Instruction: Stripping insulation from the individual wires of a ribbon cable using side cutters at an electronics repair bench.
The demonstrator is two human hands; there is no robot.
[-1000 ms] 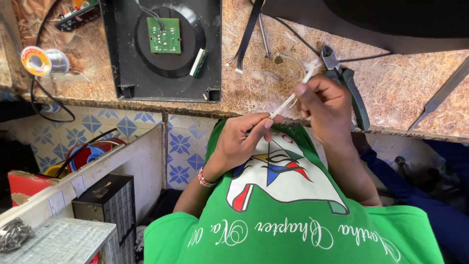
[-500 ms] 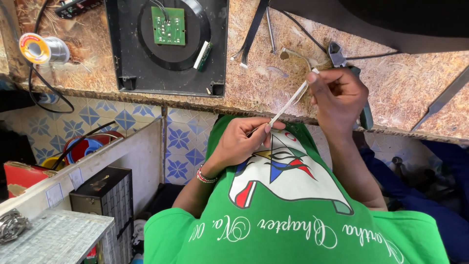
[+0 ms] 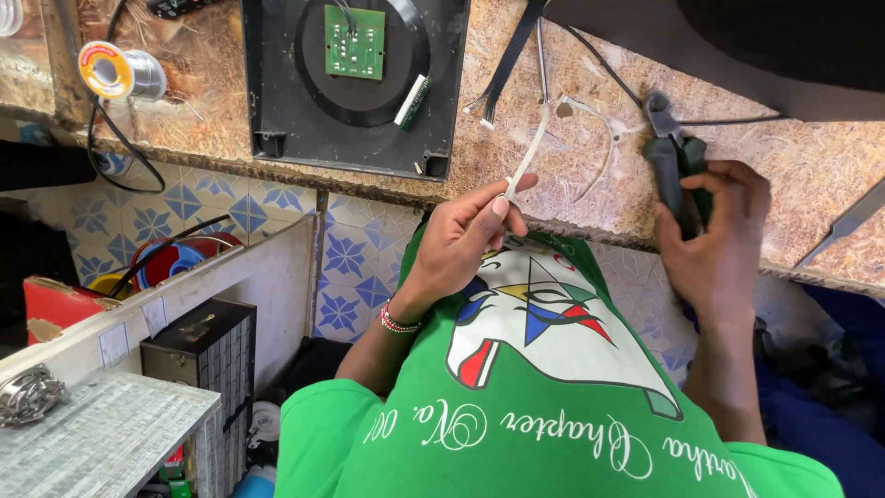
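The white strip [image 3: 527, 157] is now pinched only by the left hand [image 3: 466, 242], above the desk [image 3: 572, 184] edge. It has been released by the right hand [image 3: 714, 240], which has been moved to the desk and closed around the dark pliers [image 3: 676, 164].

Green shirt [image 3: 553, 433]; green circuit board [image 3: 354, 41]; blue-patterned tiles [image 3: 359, 258]; dark-handled pliers [image 3: 678, 166]; white strip [image 3: 527, 157].

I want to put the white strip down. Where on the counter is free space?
Bare counter lies right of the pliers. A smaller patch lies between the solder spool and black housing. Around the white strip, loose wires crowd.
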